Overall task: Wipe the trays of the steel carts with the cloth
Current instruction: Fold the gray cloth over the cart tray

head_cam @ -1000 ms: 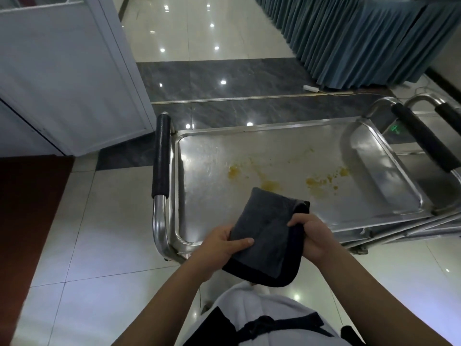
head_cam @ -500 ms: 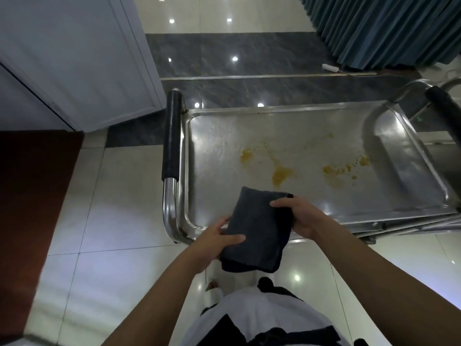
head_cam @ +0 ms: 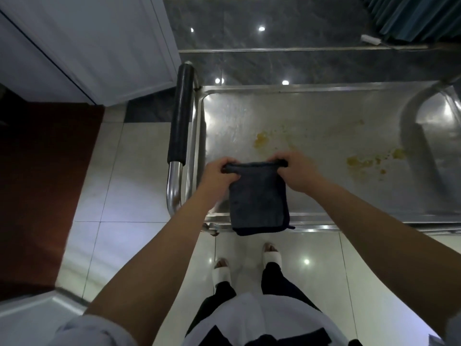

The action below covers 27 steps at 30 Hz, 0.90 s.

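Note:
A folded dark grey cloth point(head_cam: 259, 201) hangs over the near edge of the steel cart's top tray point(head_cam: 311, 116). My left hand point(head_cam: 218, 176) grips the cloth's upper left corner and my right hand point(head_cam: 298, 171) grips its upper right corner, both above the tray's near left part. The tray carries yellow-orange stains point(head_cam: 260, 139) in the middle and more stains point(head_cam: 369, 162) toward the right.
The cart's black padded handle point(head_cam: 179, 113) rises on a steel tube at the tray's left end. A white door panel point(head_cam: 87, 46) stands at the far left beside a dark red floor strip point(head_cam: 37, 183). Blue curtain point(head_cam: 411, 16) hangs far right. My feet point(head_cam: 247, 263) stand on glossy tiles.
Both hands shifted from the cloth's sides to its top corners and lifted it over the tray, so it now hangs straight down. The view tilted downward, showing my feet.

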Tool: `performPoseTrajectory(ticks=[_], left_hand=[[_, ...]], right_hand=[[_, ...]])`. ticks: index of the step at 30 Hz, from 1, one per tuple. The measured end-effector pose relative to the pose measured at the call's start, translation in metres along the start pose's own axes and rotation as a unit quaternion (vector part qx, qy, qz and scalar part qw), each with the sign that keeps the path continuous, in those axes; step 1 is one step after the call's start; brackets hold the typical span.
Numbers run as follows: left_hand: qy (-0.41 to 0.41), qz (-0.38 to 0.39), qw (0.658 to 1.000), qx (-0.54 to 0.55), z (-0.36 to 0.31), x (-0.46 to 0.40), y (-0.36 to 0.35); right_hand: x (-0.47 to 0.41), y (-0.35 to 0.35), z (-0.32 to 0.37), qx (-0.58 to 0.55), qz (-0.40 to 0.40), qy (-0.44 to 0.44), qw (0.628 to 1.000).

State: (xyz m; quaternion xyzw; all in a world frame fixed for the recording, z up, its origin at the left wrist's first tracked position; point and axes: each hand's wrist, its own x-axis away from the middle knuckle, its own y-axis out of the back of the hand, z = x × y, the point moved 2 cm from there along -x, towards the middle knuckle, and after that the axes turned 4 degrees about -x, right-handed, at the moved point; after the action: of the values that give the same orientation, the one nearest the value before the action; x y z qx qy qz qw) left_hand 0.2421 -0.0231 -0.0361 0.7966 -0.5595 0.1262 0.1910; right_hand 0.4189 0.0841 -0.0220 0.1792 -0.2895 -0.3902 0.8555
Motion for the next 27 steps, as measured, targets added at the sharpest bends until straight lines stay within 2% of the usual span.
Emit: performPoseTrajectory(ticks=[5, 9, 11, 15, 19, 23, 27], left_hand=[[-0.051, -0.041, 0.998, -0.022, -0.003, 0.005, 0.0], [-0.035, 0.005, 0.989, -0.145, 0.015, 0.011, -0.004], [-0.031, -0.005, 0.979, -0.203, 0.026, 0.013, -0.003], [-0.11, -0.043, 0.951, -0.287, 0.038, 0.023, -0.007], [-0.144, -0.035, 0.926, -0.347, 0.07, 0.051, -0.004], [-0.215, -0.034, 0.896, -0.387, 0.099, 0.075, -0.004], [-0.193, -0.05, 0.904, -0.378, 0.107, 0.084, -0.007]], right_hand=[[0.009, -0.003, -0.02, 0.072, -0.078, 0.091, 0.99], [0.016, -0.014, -0.035, 0.098, -0.066, 0.11, 0.987], [0.018, -0.019, -0.041, 0.12, -0.064, 0.109, 0.985], [0.028, -0.017, -0.045, 0.168, -0.135, 0.133, 0.967], [0.07, -0.031, -0.063, 0.175, -0.102, 0.164, 0.966], [0.119, -0.065, -0.091, 0.25, -0.055, 0.154, 0.954], [0.123, -0.078, -0.091, 0.225, -0.078, 0.13, 0.963]])
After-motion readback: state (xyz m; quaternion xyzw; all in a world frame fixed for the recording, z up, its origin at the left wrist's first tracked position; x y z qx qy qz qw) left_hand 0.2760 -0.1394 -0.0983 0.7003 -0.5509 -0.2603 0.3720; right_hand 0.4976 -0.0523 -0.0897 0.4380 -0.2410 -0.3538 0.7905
